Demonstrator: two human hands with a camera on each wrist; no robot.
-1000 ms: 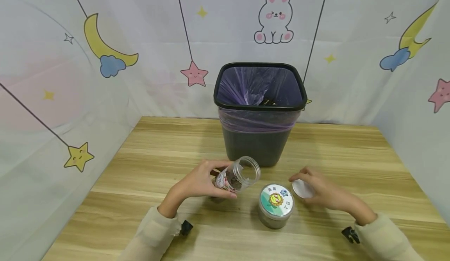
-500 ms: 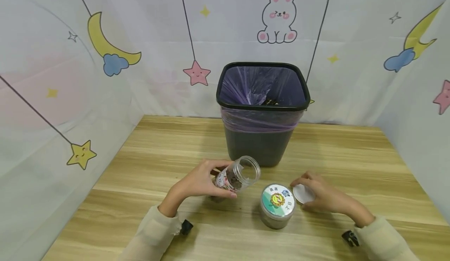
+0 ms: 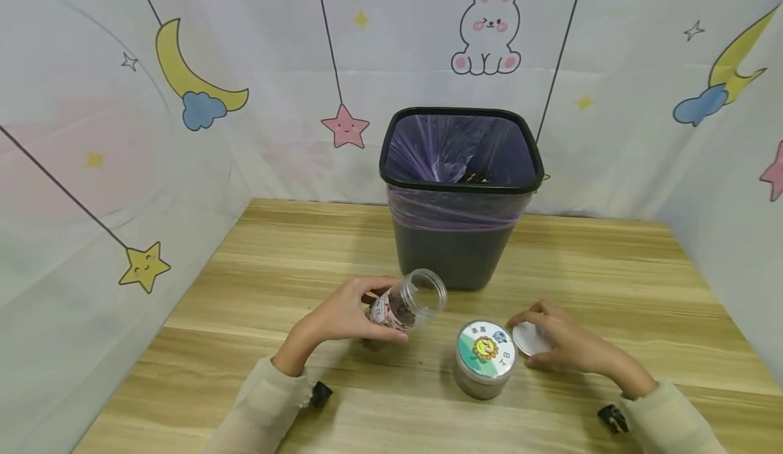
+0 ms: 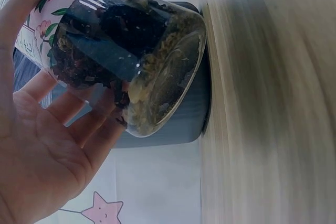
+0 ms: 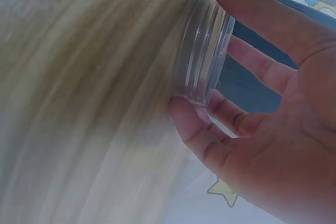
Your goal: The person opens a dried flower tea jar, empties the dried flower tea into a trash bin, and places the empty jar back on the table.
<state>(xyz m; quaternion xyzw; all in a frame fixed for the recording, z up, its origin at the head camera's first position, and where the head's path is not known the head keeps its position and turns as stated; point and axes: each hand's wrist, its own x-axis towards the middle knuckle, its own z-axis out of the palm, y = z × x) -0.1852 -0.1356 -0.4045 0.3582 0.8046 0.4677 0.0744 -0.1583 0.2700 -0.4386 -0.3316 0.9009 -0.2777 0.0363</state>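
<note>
My left hand (image 3: 342, 315) grips a clear jar (image 3: 391, 310) round its side, thumb on the near side. The jar leans with its uncovered mouth up and to the right. Dark, crumpled dried bits and yellowish ones (image 4: 92, 51) lie inside, and its label (image 4: 44, 35) has flowers and leaves. My right hand (image 3: 571, 344) holds a round clear lid (image 5: 202, 51) by its edge between thumb and fingers, low at the tabletop; the lid's white disc (image 3: 529, 338) faces up. Between the hands stands a round container (image 3: 480, 385) with a sunflower picture on its top.
Behind the jar stands a dark bin (image 3: 453, 250) lined with a purple bag (image 3: 422, 148); some dark scraps (image 3: 473, 178) show inside. Patterned cloth (image 3: 293, 80) walls in the wooden table (image 3: 293, 236) at the back and sides.
The left hand and jar have shifted slightly left. The right hand has brought the lid a little nearer to me, close to the table. Both grips stay the same.
</note>
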